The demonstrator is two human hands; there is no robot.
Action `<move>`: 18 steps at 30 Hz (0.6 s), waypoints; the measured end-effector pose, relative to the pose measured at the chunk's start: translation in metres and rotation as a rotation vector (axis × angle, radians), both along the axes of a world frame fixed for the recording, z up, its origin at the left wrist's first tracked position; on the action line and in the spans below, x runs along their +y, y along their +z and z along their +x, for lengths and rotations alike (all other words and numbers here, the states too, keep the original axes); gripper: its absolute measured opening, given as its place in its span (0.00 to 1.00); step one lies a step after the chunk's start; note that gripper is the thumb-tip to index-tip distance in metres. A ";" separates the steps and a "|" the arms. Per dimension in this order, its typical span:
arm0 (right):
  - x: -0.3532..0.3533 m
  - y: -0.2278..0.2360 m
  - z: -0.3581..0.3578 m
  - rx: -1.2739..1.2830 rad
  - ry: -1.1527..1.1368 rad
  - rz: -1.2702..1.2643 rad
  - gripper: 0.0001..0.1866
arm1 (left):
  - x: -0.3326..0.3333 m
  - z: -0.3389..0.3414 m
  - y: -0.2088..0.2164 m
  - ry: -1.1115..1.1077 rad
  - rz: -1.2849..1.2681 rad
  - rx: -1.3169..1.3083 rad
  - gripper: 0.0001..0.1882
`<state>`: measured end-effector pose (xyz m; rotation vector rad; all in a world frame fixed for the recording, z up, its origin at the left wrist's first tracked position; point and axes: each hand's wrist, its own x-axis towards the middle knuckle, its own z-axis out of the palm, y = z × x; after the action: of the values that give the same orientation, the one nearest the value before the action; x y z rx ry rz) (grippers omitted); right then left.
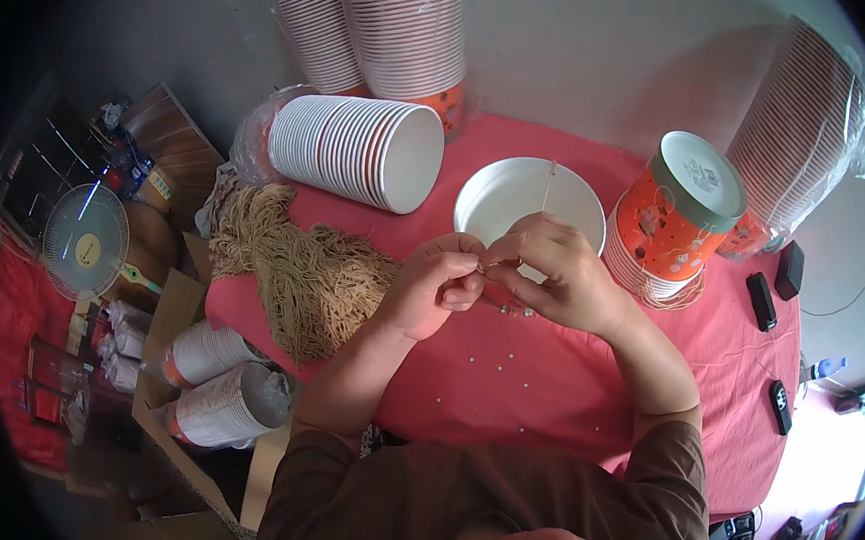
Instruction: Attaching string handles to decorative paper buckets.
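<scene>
My left hand [439,289] and my right hand [562,276] meet fingertip to fingertip above the table, both closed in a pinch. A thin tan cord [549,186] runs from behind my right hand up to the far rim of a white bucket [476,186], and its lower part is hidden by the fingers. What sits between my left fingertips is too small to make out. Below the hands lie a short row of small beads [516,312] and several tiny pale beads [500,368] scattered on the red cloth. A bundle of tan strings [326,283] rests beside my left forearm.
A stack of white paper buckets [345,152] lies at the back left. An upturned orange bucket [669,218] stands right, loose cords around its base. A wrapped stack [802,125] rises behind it. Dark devices [761,301] line the right edge; a cardboard box [170,327] stands left.
</scene>
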<state>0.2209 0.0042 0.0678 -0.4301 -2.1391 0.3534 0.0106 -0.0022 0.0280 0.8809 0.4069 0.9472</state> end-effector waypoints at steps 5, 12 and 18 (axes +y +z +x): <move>-0.002 -0.003 0.000 0.068 0.034 -0.132 0.10 | 0.002 -0.001 0.000 -0.027 -0.019 -0.020 0.04; -0.007 0.001 0.000 0.062 -0.027 -0.121 0.08 | -0.002 0.002 -0.005 0.061 0.068 -0.030 0.05; -0.006 0.003 0.002 0.021 -0.092 0.000 0.07 | -0.006 0.004 -0.001 0.129 0.128 0.015 0.06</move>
<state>0.2229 -0.0019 0.0708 -0.5201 -2.0913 0.3042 0.0149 -0.0080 0.0265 0.9868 0.4233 1.0952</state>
